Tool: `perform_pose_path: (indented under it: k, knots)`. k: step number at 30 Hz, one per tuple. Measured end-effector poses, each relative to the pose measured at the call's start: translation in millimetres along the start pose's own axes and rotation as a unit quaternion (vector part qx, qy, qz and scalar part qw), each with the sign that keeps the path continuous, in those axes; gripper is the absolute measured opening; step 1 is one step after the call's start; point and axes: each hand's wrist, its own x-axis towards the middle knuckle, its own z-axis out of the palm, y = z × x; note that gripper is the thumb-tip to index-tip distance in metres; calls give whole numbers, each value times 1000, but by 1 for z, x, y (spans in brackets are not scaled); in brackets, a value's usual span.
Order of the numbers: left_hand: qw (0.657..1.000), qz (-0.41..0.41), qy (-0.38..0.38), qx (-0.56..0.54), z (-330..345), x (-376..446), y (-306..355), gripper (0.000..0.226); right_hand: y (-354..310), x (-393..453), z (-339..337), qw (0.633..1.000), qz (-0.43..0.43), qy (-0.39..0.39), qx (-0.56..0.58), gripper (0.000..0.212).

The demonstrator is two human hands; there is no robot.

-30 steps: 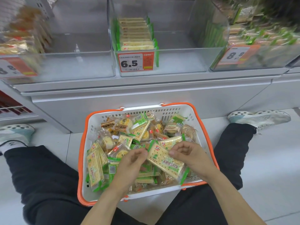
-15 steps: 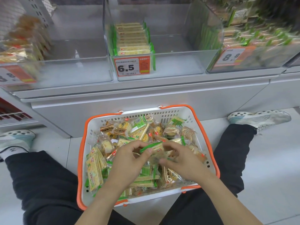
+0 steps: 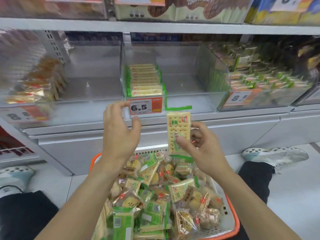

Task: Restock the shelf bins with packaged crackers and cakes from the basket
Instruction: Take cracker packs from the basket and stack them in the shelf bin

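My right hand (image 3: 202, 146) pinches a green-edged cracker pack (image 3: 178, 129) and holds it upright in front of the middle clear bin (image 3: 181, 101). That bin has a row of the same cracker packs (image 3: 145, 80) at its left side and a 6.5 price tag (image 3: 145, 106). My left hand (image 3: 121, 129) hovers beside the tag with relaxed fingers and holds nothing. Below both hands sits the white basket with an orange rim (image 3: 232, 219), full of mixed cracker and cake packs (image 3: 155, 196).
A left bin (image 3: 60, 94) holds golden cake packs (image 3: 39, 84); a right bin (image 3: 259, 87) is piled with green-trimmed packs. An upper shelf (image 3: 155, 25) carries boxed goods. My legs and shoes (image 3: 275, 155) flank the basket on the pale floor.
Both hands rose out of the basket toward the shelf. My right hand lifted one cracker pack and turned it upright; my left hand let go. The view tilted upward.
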Motion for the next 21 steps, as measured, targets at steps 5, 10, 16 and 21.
perform_pose_path:
  k: [5, 10, 16, 21]
  knots:
    - [979, -25, -42, 197, 15, 54, -22, 68, -50, 75, -18, 969, -163, 37, -184, 25]
    - [940, 56, -17, 336, 29, 50, -38, 55, -77, 139, -15, 880, -173, -18, -442, 35]
    - [940, 57, 8, 338, 35, 50, -41, 64, -92, 193, 13, 883, -81, -210, -412, 32]
    - [937, 74, 0, 343, 36, 52, -49, 69, -77, 218, 42, 850, -87, -270, -443, 18]
